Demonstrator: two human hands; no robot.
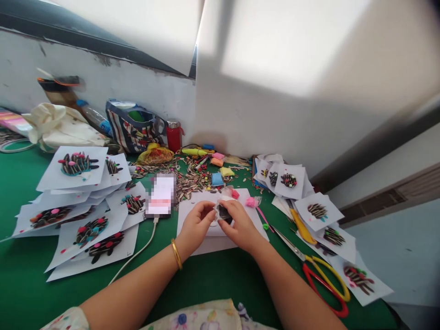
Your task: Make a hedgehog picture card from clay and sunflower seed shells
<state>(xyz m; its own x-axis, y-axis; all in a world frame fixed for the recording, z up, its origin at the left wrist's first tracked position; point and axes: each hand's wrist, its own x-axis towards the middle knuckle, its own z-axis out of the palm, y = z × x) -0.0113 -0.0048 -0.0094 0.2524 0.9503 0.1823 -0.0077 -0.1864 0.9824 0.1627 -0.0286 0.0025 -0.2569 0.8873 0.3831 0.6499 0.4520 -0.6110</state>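
Observation:
Both my hands meet over a white sheet of paper (pixel 209 238) on the green table (pixel 213 279). My left hand (pixel 196 225), with a gold bangle on the wrist, has its fingers curled and pinched toward a small dark lump in clear wrap (pixel 223 213). My right hand (pixel 240 224) grips that same lump from the right side. What the lump is made of is too small to tell. A pile of striped sunflower seeds (pixel 187 181) lies just behind the sheet.
Sheets with seed-and-clay pictures (pixel 91 231) spread at left and others (pixel 318 211) at right. Red and yellow scissors (pixel 323 279) lie at right. A phone (pixel 161 195) with a white cable, coloured clay pieces (pixel 217 178), a red flask (pixel 173 135) and a striped bag (pixel 132 126) stand behind.

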